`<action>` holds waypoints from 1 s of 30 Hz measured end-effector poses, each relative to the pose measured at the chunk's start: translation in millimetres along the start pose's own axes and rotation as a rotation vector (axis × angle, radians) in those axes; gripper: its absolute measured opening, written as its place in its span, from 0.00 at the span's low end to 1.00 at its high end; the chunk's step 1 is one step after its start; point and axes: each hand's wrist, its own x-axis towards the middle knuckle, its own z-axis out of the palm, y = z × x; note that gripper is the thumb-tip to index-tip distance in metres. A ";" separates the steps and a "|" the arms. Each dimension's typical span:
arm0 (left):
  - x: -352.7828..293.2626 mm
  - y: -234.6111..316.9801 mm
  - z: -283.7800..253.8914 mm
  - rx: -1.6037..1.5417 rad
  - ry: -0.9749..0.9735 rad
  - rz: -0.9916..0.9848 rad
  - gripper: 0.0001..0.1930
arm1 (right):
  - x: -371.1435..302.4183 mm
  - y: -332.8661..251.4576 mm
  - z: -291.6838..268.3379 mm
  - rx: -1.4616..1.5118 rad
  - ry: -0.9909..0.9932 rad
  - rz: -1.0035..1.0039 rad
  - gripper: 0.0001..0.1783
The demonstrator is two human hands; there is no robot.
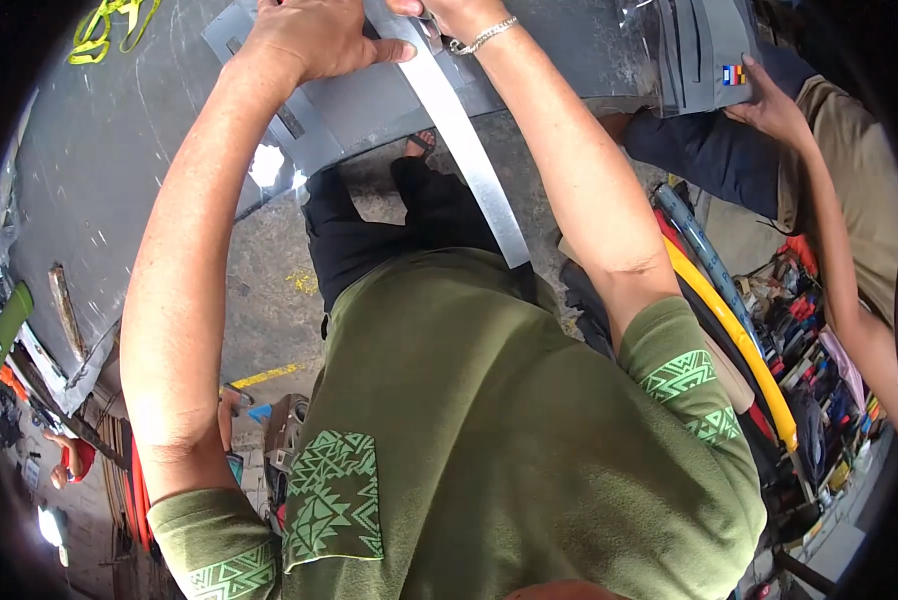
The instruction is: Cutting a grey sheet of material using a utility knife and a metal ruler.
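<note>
My left hand [314, 38] is at the top edge over a grey sheet. Its thumb is stretched out onto a long metal ruler [464, 150]; the other fingertips are cut off by the frame. The ruler runs from between my hands back toward my waist, its near end past the table edge. My right hand [459, 18], with a chain bracelet on the wrist, is closed beside the ruler. A small shiny piece shows below its fingers, but I cannot make out what it holds. Beneath lies the grey sheet [359, 110] with dark rectangular patches.
The dark worktable [99, 170] curves around ahead and left, with a yellow-green strap [109, 30] on it. At right, a co-worker's hand [769, 105] holds grey sheet pieces [704, 60]. Rolls, including a yellow one [734, 320], and cluttered goods stand right.
</note>
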 end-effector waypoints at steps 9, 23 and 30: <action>-3.5 -0.5 -5.2 0.007 -0.013 -0.023 0.66 | 4.3 9.9 -10.9 0.014 -0.047 -0.015 0.32; 44.6 -88.1 110.5 -0.411 0.496 0.484 0.66 | 0.1 8.1 2.5 0.050 -0.083 -0.057 0.30; -4.5 1.8 -8.0 0.026 0.007 -0.020 0.65 | -12.9 -22.9 12.5 -0.263 0.195 0.082 0.25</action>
